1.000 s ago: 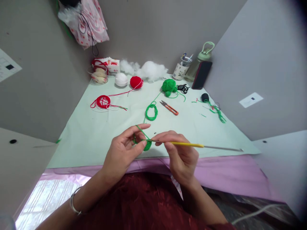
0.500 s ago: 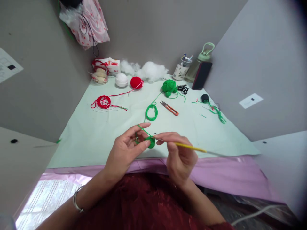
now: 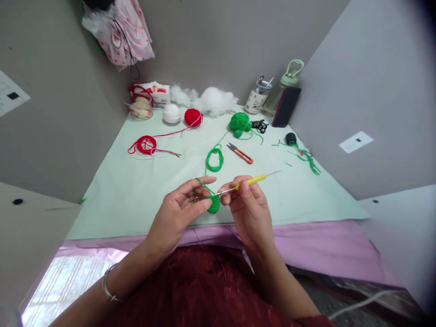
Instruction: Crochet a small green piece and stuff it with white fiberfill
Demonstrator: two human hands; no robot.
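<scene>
Between the thumb and fingers of my left hand [image 3: 182,206] is a small green crochet piece [image 3: 214,205], with green yarn running over the raised index finger. My right hand [image 3: 252,206] grips a yellow-handled crochet hook [image 3: 252,180], its metal tip at the upper edge of the piece. From my left hand the yarn leads to a loose green coil [image 3: 215,159] and on to a ball of green yarn [image 3: 240,121]. Orange thread snips [image 3: 240,153] lie to the right of the coil.
At the left are a red yarn coil [image 3: 146,145], a red ball [image 3: 193,117] and a white ball [image 3: 171,113]. White stuffing [image 3: 216,101] lies along the back wall. A pen cup [image 3: 258,97], bottle [image 3: 277,93], phone [image 3: 286,107] and black spool [image 3: 290,138] are at the right.
The hook has turned in my right hand: its rear end now points up and right instead of down and right. My right hand has rolled palm-inward; my left hand holds nearly still.
</scene>
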